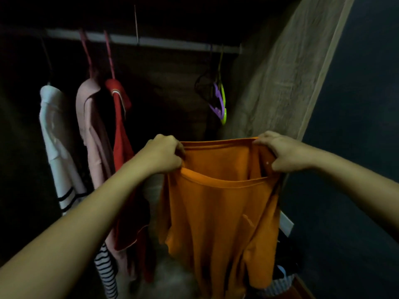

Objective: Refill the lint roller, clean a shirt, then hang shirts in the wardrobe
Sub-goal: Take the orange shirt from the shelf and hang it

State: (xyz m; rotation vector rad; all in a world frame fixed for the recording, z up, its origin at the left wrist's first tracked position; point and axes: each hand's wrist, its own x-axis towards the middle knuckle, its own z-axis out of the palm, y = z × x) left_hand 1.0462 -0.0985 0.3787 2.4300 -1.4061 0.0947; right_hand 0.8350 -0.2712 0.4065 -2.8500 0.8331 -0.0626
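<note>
An orange shirt (218,212) hangs in front of me inside a dim wardrobe, stretched wide at its top opening. My left hand (162,154) grips the left end of that opening and my right hand (280,152) grips the right end. The fabric drops straight down below my hands. A grey rail (151,43) runs across the top of the wardrobe. On its right end hang empty hangers, a purple one (217,100) and a green one (224,104), up and behind the shirt.
On the rail's left side hang a white garment (54,130), a pink one (90,134) and a red one (121,130). A striped black-and-white piece (105,270) hangs low. The wardrobe's wooden side wall (280,72) stands right, with a dark wall (356,126) beyond.
</note>
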